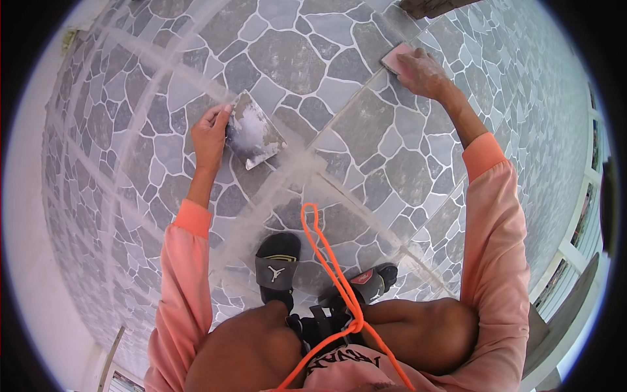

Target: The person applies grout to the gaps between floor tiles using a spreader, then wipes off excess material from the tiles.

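Note:
My left hand point(209, 138) grips the edge of a flat metal plate point(253, 132) smeared with pale grey paste, held just over the floor left of centre. At the far right, my right hand point(423, 74) is closed around a small pink rectangular pad point(394, 57). The pad is at a straight joint between the floor tiles; whether it is a sponge or a rubber spreader I cannot tell. Grey stone-patterned tiles point(287, 59) spread under both hands. A wide smear of pale paste point(261, 196) covers the joints where they cross, near the plate.
My feet in dark slide sandals point(277, 258) rest on the tiles close to the smear. An orange cord point(326, 255) hangs down in front of me. A white wall point(32, 196) runs along the left, and a brown object point(434, 6) sits at the far edge.

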Demonstrator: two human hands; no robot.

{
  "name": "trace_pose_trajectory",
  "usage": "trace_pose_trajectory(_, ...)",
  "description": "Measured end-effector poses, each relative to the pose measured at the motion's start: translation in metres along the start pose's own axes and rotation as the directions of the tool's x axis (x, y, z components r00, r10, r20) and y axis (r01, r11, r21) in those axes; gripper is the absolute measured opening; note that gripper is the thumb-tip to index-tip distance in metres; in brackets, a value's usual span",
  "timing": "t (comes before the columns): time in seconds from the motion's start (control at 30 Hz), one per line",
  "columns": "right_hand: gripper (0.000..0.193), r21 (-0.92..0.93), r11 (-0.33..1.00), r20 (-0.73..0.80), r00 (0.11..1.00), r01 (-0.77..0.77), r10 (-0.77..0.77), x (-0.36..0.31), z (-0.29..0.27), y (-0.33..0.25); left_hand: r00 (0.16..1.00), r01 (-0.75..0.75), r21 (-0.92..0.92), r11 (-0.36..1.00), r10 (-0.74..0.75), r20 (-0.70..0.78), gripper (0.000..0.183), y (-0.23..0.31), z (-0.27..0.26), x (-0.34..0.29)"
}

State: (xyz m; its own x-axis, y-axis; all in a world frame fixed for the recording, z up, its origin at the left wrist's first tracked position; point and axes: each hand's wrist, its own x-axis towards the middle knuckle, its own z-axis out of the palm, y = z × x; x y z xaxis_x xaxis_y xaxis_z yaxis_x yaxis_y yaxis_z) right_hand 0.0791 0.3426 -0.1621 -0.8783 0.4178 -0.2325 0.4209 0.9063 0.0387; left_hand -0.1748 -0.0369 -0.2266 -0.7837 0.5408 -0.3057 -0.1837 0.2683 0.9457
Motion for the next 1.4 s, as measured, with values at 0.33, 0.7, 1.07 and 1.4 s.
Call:
trace_pose_trajectory(0.33, 0.045, -0.098, 0.995, 0.166, 0.986, 0.032, -0.015, -0.003, -0.015, -0.048, 1.0, -0.011, -0.01, 1.0, 0.011, -0.022, 0.027, 0.002, -0.005, 0.0)
trace_pose_trajectory(0.7, 0.035, 0.032, 0.996, 0.227, 0.971, -0.077, 0.068, -0.026, -0.018, -0.105, 1.0, -0.007, 0.001, 1.0, 0.007, -0.004, 0.027, 0.006, -0.002, -0.001)
trace_pose_trajectory(1.07, 0.04, 0.029, 0.998, 0.272, 0.961, -0.062, 0.052, -0.047, -0.023, -0.159, 1.0, 0.0, 0.004, 1.0, 0.0, -0.017, 0.028, 0.007, -0.003, -0.002)
trace_pose_trajectory(1.4, 0.039, 0.013, 1.0, 0.352, 0.936, 0.006, -0.01, -0.062, -0.022, -0.193, 1.0, -0.019, -0.031, 0.999, 0.019, -0.012, 0.028, 0.008, -0.005, -0.006)
